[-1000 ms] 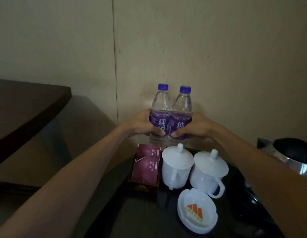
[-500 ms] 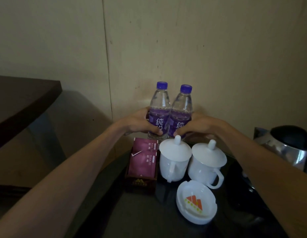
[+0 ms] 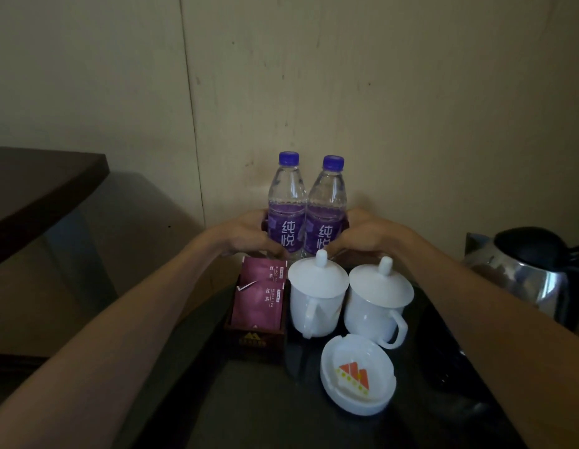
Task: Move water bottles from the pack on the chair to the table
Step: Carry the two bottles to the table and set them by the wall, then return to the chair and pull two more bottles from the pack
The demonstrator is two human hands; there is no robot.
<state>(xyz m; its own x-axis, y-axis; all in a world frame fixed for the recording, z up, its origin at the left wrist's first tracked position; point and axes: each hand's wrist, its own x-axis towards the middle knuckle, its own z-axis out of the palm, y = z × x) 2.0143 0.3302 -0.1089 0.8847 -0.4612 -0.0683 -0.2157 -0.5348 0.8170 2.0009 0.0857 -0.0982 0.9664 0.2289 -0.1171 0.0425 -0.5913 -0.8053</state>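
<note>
On the dark worktop [image 3: 249, 416], behind two lidded cups [image 3: 317, 296], the left hand [image 3: 246, 236] and right hand [image 3: 367, 236] each grasp an upright water bottle [image 3: 286, 202], fingers wrapped around. Placement looks nearly finished; next, let go cleanly.

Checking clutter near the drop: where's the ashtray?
Head view, lower centre-right: the white ashtray sits on the dark table, just in front of the right lidded cup.
</note>
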